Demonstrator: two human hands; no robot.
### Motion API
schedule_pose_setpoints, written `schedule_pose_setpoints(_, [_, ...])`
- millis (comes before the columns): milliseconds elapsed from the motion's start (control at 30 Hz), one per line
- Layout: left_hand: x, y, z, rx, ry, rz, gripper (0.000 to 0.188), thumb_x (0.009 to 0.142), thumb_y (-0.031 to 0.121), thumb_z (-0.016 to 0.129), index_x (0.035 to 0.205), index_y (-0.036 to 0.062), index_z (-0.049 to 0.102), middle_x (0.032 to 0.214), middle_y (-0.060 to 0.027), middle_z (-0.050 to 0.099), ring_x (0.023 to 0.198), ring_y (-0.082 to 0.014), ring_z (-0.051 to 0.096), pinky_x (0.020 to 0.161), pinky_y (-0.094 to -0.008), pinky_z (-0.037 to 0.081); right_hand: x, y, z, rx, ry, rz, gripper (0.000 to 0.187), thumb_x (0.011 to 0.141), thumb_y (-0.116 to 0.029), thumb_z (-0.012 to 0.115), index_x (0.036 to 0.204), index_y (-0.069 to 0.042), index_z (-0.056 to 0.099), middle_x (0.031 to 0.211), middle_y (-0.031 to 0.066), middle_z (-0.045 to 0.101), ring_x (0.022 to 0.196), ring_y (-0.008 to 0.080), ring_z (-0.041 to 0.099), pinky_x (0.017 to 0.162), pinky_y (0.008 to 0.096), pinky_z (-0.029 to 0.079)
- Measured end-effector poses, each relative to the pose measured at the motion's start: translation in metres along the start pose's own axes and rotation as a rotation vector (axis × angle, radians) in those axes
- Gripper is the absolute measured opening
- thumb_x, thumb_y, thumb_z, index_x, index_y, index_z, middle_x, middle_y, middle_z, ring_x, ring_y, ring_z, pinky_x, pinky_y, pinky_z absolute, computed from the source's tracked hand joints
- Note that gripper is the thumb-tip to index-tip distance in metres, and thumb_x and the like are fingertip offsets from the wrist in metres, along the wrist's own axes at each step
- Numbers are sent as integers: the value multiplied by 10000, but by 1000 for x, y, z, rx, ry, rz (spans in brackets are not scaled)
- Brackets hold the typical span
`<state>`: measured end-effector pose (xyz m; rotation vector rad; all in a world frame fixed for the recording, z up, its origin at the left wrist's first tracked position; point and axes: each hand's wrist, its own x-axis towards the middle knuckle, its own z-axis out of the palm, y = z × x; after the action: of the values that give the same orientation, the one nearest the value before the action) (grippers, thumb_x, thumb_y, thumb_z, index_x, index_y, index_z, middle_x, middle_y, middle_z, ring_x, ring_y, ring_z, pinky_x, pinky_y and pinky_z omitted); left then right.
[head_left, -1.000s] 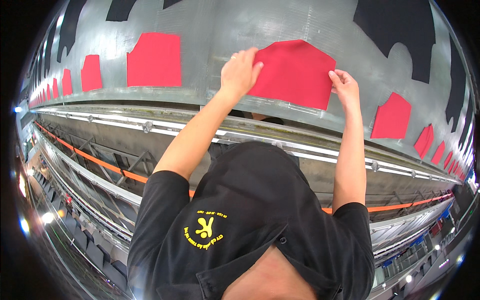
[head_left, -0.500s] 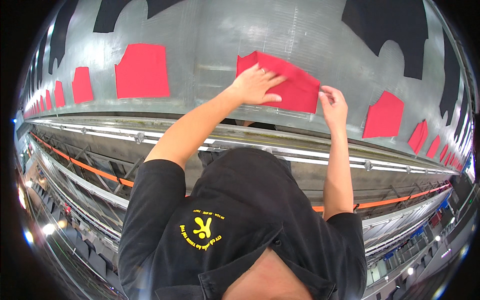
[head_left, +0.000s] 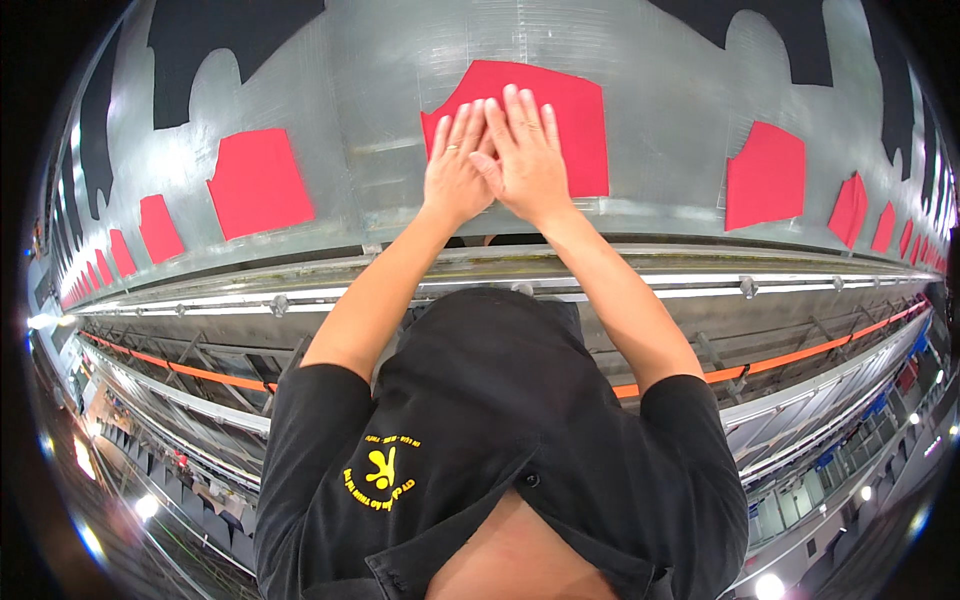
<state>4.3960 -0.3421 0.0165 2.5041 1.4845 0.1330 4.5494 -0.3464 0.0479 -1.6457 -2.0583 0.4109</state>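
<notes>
On the grey, faintly ribbed cutting table (head_left: 300, 60), a flat red fabric panel (head_left: 575, 120) with one clipped corner lies at centre. Both hands press on it, fingers straight and spread, grasping nothing: left hand (head_left: 458, 165) touching right hand (head_left: 525, 155). Similar red pieces (head_left: 258, 182) flank the panel; black cut shapes (head_left: 215, 40) lie beyond it.
</notes>
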Motion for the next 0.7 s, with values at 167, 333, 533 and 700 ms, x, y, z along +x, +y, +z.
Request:
schedule_pose_setpoints(167, [-26,-16,-11,-41,52,-194,726,1022,478,513,1605,70,368,1662,-244,304,1553,-406,262,1258,-584,167,-18,58,-11,-256,-137,109,785,973,-531,595,1585,-75,412,1675,185,323,1565,362,265,1267,567,158])
schedule_pose_setpoints(333, [-7,-8,-27,-78,26,-226,845,959,611,553,1601,90,380,1676,-233,279,1566,-411,224,1262,-607,147,-17,77,-40,-443,-95,178,821,948,-482,635,1576,-16,386,1663,186,340,1551,354,281,1258,550,183])
schedule_pose_setpoints(533, [-50,-21,-18,-175,330,-196,841,927,646,570,1532,68,488,1637,-218,371,1550,-430,258,1250,-630,167,-12,38,-35,-411,-132,124,739,991,-461,625,1565,-44,415,1637,207,371,1508,373,342,1216,566,267])
schedule_pose_setpoints(700, [-126,21,-74,-524,122,-274,831,1057,615,364,1611,-1,311,1685,-313,173,1591,-411,137,1287,-554,99,-40,59,29,-400,-134,-32,763,1089,-596,344,1652,-89,253,1714,189,226,1576,368,237,1247,580,210])
